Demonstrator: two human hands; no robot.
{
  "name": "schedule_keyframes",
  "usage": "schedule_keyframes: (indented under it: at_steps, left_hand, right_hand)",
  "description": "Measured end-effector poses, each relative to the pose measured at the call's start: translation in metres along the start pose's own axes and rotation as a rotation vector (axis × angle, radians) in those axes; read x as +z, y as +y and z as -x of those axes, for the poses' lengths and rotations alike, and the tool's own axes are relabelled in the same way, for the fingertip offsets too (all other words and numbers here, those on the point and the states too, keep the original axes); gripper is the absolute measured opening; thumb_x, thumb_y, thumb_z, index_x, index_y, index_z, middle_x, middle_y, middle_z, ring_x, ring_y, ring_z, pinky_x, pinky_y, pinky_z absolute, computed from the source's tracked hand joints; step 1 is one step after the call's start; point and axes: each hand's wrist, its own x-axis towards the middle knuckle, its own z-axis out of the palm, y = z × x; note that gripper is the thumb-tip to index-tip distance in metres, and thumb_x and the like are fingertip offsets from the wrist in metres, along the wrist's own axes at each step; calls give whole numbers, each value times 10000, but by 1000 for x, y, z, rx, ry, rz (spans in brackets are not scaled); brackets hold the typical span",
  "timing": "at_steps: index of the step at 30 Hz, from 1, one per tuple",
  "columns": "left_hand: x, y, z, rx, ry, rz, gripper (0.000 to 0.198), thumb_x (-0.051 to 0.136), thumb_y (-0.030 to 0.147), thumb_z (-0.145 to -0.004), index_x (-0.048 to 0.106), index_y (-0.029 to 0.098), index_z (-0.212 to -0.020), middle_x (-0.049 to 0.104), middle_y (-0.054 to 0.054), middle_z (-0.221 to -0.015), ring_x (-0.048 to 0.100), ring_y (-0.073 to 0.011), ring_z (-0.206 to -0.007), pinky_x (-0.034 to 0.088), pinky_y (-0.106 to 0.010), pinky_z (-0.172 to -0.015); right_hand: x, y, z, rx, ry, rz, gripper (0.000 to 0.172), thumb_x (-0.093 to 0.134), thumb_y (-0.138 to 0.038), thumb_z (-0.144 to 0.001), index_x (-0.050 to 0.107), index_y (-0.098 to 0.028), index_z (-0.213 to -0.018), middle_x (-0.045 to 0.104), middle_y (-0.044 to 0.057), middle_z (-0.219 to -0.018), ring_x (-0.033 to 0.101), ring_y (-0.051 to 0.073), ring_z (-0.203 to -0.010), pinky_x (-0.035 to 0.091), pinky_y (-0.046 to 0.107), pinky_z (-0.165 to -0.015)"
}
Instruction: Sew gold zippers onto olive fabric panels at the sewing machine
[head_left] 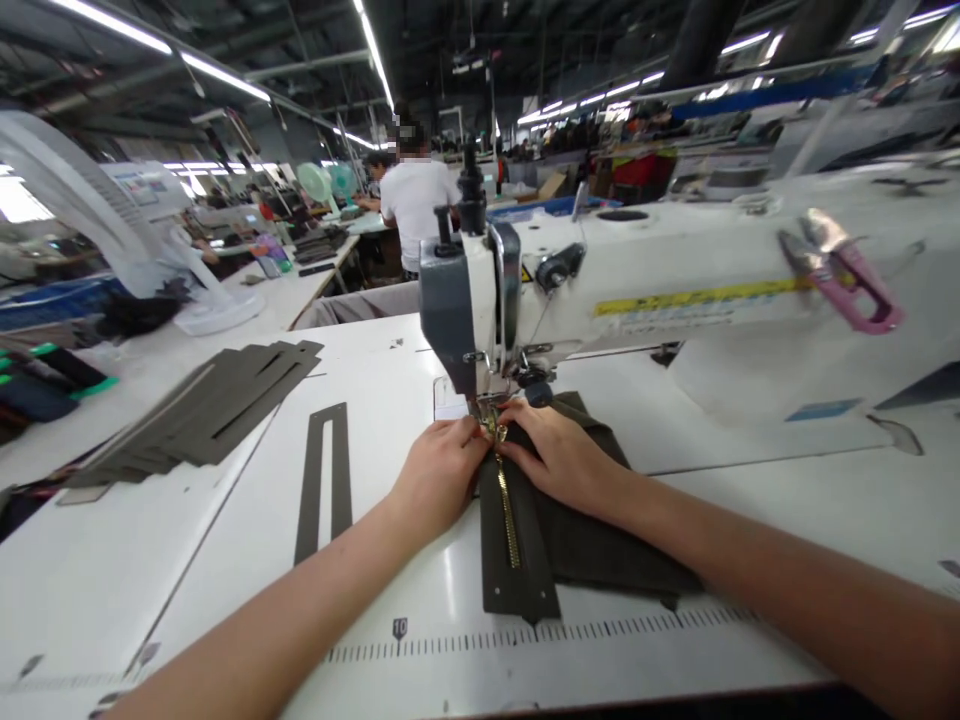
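- Left forearm (pixel 255 625) and right forearm (pixel 757 550) reach in bare from the bottom corners, toward the front of the sewing machine (pixel 450 310).
- Left hand (pixel 439 475) and right hand (pixel 559 458) lie just in front of the machine's needle area, either side of the top of a brass-toothed zipper (pixel 506 510).
- Fingers (pixel 459 436) of both hands press down on the work, neither spread wide nor clenched into a fist; whether they pinch the zipper's top end cannot be told.
- Olive fabric (pixel 592 530) lies under the right hand, in front of the machine, with the zipper along its left side.
- Left of the machine, on the white desk (pixel 150 580), lie a stack of olive slotted strips (pixel 217 405) and, nearer the hands, one single slotted strip (pixel 322 480).
- Pink-handled thread snips (pixel 844 285) rest against the machine's arm, far right.
- Yellow label (pixel 697 297) runs along that arm; its print is too small to read.
- Printed ruler scale (pixel 555 638) crosses the desk in front of the machine, with "10" legible.
- Beyond the machine stands a co-worker in a white shirt (pixel 416 205), with a white fan (pixel 97 210) off to the left.
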Motion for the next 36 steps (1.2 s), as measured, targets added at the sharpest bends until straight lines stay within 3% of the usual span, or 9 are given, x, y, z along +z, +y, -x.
schedule_keyframes:
  at_steps: [6, 8, 10, 14, 18, 25, 33, 36]
  left_hand:
    - [-6, 0, 3, 1, -31, -6, 233, 487, 76, -756, 601, 123, -953, 603, -92, -879, 588, -224, -798, 517, -368, -734]
    - [-10, 4, 9, 31, -20, 36, 246, 495, 76, -746, 604, 121, -962, 610, -89, -887, 587, -224, -817, 520, -365, -743]
    - [-13, 10, 17, 59, 11, 81, 240, 490, 82, -760, 602, 116, -970, 617, -93, -911, 585, -226, -860, 518, -365, -769]
    - [-12, 19, 30, 63, 78, 128, 223, 458, 85, -800, 593, 119, -974, 625, -107, -969, 582, -216, -938, 492, -380, -851]
    - [-8, 21, 33, 58, 111, 143, 214, 458, 74, -794, 594, 130, -949, 639, -98, -984, 586, -207, -963, 478, -378, -883]
    - [-8, 24, 28, 31, 104, 104, 225, 473, 70, -758, 599, 116, -939, 645, -109, -975, 604, -217, -924, 480, -402, -864]
    - [-7, 21, 19, 1, 98, 85, 206, 484, 50, -745, 599, 143, -887, 646, -82, -921, 611, -201, -866, 485, -383, -850]
    - [-4, 15, 15, 15, 97, 98, 192, 489, 54, -740, 597, 146, -869, 646, -81, -904, 613, -205, -858, 485, -385, -844]
  right_hand:
    - [1, -6, -9, 106, 121, -56, 58, 535, -132, -754, 493, -172, -747, 578, 48, -766, 548, 198, -741, 449, 334, -694]
    - [-3, -12, -5, 135, 120, 0, 59, 483, -127, -780, 524, -162, -805, 579, 58, -770, 544, 202, -729, 454, 347, -680]
    - [-11, -21, 5, 78, 105, 97, 166, 421, -124, -812, 563, -148, -892, 591, 95, -854, 545, 226, -810, 453, 392, -732]
    - [-31, -49, 39, -198, -97, 196, 358, 424, -128, -761, 578, -97, -1083, 563, 159, -1139, 499, 257, -1062, 410, 432, -903]
    - [-31, -69, 63, -234, -235, 299, 621, 493, -207, -664, 456, 22, -1240, 416, 233, -1312, 382, 320, -1216, 377, 467, -966]
    - [-5, -66, 60, -246, -55, 304, 406, 449, -186, -755, 602, 35, -1059, 560, 236, -1156, 497, 298, -1113, 394, 388, -975]
    - [-8, -59, 53, -178, -196, 210, 539, 468, -147, -612, 574, 50, -1102, 502, 239, -1227, 445, 322, -1169, 377, 410, -996]
    - [-10, -56, 48, -188, -176, 172, 524, 481, -155, -619, 579, 57, -1088, 513, 245, -1212, 457, 322, -1157, 382, 407, -992]
